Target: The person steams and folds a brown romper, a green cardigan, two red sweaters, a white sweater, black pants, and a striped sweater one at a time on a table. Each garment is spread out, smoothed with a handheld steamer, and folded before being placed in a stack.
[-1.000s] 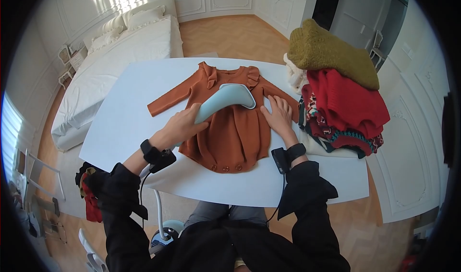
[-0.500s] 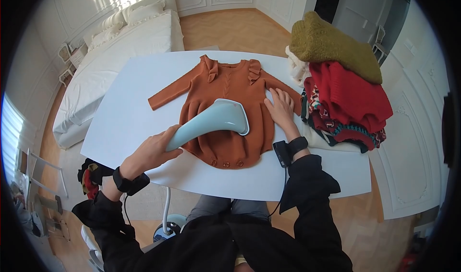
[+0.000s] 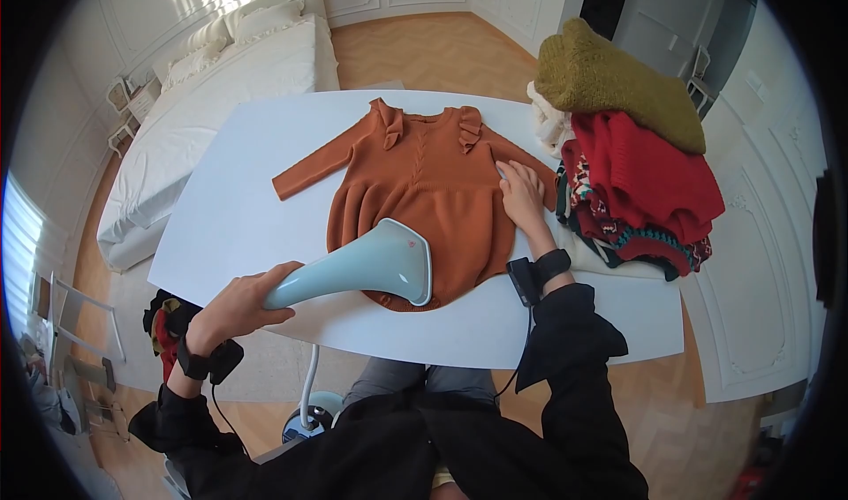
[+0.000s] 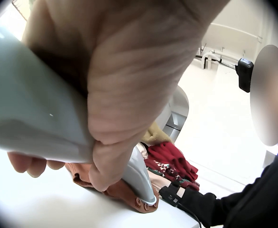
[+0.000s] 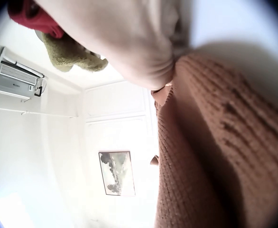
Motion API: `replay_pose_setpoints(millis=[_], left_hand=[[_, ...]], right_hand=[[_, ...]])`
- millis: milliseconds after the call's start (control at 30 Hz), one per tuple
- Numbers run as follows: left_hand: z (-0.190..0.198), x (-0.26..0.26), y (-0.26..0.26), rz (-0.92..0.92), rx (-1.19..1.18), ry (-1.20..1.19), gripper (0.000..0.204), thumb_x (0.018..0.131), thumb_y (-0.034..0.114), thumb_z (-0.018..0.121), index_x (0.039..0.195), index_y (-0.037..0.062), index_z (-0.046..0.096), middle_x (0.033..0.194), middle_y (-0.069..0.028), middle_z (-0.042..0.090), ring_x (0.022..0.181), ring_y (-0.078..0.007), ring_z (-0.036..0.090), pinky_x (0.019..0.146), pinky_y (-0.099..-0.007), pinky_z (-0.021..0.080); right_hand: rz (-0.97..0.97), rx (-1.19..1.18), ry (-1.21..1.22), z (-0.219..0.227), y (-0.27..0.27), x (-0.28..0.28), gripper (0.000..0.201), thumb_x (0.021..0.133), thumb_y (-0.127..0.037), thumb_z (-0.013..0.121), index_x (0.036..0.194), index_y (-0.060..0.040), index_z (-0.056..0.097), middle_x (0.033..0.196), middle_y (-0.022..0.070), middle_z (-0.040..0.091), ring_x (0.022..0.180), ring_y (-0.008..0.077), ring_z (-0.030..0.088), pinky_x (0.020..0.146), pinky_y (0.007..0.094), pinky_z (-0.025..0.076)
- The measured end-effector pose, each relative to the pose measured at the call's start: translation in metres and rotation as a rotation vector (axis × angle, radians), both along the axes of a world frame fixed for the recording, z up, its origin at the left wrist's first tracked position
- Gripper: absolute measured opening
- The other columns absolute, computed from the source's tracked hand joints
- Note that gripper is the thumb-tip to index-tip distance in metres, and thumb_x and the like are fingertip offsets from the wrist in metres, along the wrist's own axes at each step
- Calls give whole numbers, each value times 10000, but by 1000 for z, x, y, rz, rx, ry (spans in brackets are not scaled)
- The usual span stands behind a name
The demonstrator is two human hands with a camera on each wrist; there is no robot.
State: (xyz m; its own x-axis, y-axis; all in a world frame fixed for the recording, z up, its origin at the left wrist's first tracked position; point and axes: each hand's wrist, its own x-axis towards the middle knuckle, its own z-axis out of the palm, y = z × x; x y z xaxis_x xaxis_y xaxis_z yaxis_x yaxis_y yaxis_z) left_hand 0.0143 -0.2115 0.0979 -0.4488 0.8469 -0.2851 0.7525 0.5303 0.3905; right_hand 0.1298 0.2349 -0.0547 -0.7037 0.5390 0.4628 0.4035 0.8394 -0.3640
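A rust-brown knitted baby romper (image 3: 415, 160) with ruffled shoulders and long sleeves lies face up on the white table. My left hand (image 3: 237, 310) grips the handle of a pale blue garment steamer (image 3: 353, 266), fingers wrapped round it as the left wrist view also shows. The steamer's head overlaps the romper's lower front and covers most of the buttons at its hem. At the romper's right side, below the sleeve, my right hand (image 3: 526, 201) pinches the knit edge. In the right wrist view the fabric (image 5: 177, 142) rises in a fold toward that hand; its fingertips are hidden.
A tall pile of folded knitwear, with a red sweater (image 3: 645, 178) and an olive one (image 3: 614, 85) on top, stands at the table's right. A white hose (image 3: 309, 385) runs below the table's front edge to the steamer base (image 3: 309, 416) on the floor.
The steamer has moved down the romper from its chest to the hem, toward me and leftward. My right hand has shifted slightly right, and the romper's body is drawn wider on that side.
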Motion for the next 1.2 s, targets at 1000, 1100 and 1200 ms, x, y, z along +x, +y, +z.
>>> replay_pose_setpoints(millis=[1000, 1100, 1200], left_hand=[[-16, -63, 37, 268, 212, 92, 511, 836, 225, 634, 1267, 48, 425, 820, -228, 644, 712, -349, 648, 651, -421, 497], [-6, -65, 57, 318, 142, 69, 449, 840, 231, 623, 1204, 39, 442, 798, -222, 637, 708, -360, 641, 649, -440, 495], [-18, -81, 73, 248, 210, 195, 399, 840, 249, 620, 1136, 36, 458, 780, -212, 635, 706, -373, 633, 647, -447, 495]], right_hand=[[386, -87, 103, 6, -62, -31, 276, 876, -127, 517, 1107, -11, 612, 1238, 150, 548, 1216, 308, 461, 1023, 418, 361], [379, -89, 96, 7, -64, -31, 279, 877, -129, 514, 1111, -12, 613, 1243, 148, 546, 1218, 307, 460, 1024, 417, 361], [375, -89, 98, 7, -64, -31, 282, 878, -131, 513, 1114, -13, 613, 1245, 148, 546, 1219, 307, 460, 1024, 416, 361]])
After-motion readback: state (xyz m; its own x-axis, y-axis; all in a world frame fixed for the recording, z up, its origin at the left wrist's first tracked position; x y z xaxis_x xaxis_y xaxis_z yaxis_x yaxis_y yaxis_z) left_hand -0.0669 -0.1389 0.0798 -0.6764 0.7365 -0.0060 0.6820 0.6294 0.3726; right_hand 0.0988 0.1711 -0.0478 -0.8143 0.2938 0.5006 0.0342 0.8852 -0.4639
